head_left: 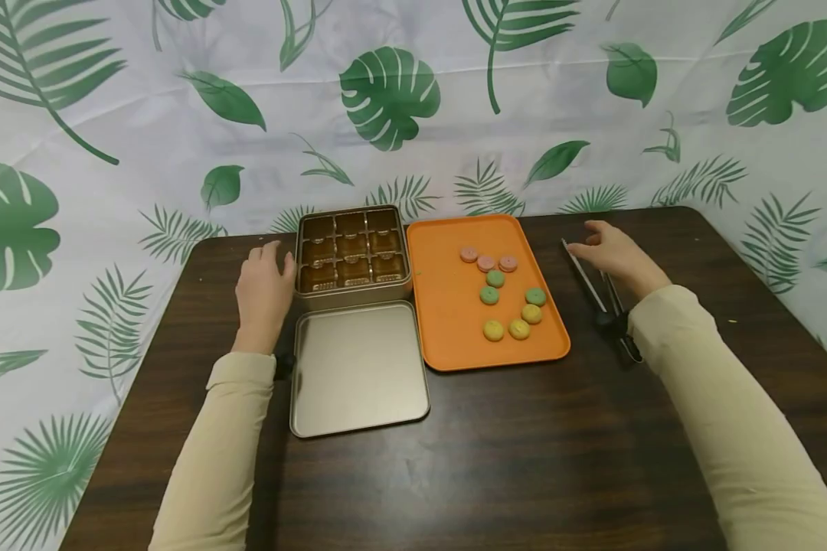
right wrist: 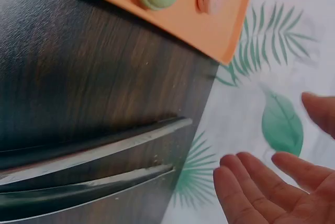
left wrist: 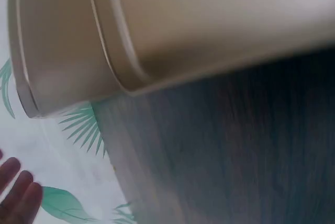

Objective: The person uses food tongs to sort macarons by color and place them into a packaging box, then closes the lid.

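Observation:
My left hand [head_left: 262,295] is held just left of a gold tin [head_left: 354,295], its fingers loosely bent and holding nothing. A brown insert [head_left: 351,246] divides the tin into several compartments. In front of it lies a flat gold lid [head_left: 358,371]. On the right, my right hand [head_left: 613,256] hovers over metal tongs [head_left: 586,283], apart from them in the right wrist view, where its fingers [right wrist: 251,182] are spread with nothing between them. Part of the tongs is hidden beneath the hand and sleeve.
Between the tin and the tongs sits an orange tray [head_left: 448,306] carrying several pink macarons [head_left: 485,263], green macarons [head_left: 489,295] and yellow macarons [head_left: 493,330]. A leaf-patterned cloth [head_left: 455,153] hangs behind the dark wooden table [head_left: 496,459].

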A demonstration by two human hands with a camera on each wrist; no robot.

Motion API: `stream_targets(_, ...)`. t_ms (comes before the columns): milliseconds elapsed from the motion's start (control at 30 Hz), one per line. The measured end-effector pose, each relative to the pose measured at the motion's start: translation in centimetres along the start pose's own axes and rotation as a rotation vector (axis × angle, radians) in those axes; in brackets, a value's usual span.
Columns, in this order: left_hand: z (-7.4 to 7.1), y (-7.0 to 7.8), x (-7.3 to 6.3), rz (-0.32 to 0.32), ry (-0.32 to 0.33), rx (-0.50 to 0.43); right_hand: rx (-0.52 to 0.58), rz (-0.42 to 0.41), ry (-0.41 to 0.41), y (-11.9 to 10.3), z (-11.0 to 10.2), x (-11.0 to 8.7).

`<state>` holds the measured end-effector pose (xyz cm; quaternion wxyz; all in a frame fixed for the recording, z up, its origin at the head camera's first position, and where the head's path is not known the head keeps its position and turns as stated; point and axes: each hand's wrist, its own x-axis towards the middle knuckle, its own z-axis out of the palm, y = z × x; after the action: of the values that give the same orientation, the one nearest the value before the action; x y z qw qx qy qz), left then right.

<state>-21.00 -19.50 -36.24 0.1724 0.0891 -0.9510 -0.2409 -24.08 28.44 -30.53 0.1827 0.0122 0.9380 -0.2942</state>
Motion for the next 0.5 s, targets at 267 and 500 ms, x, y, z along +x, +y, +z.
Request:
stream_targets(267,0.4,-1.0,-0.1,-0.183,-0.122,-0.31,0.129,-0.007,0.0,3.0,-0.1,0.0)
stream_targets(500,0.0,-0.9,-0.4,-0.289,-0.247,-0.508,0.203,0.014,0.001,5.2,0.2,-0.4)
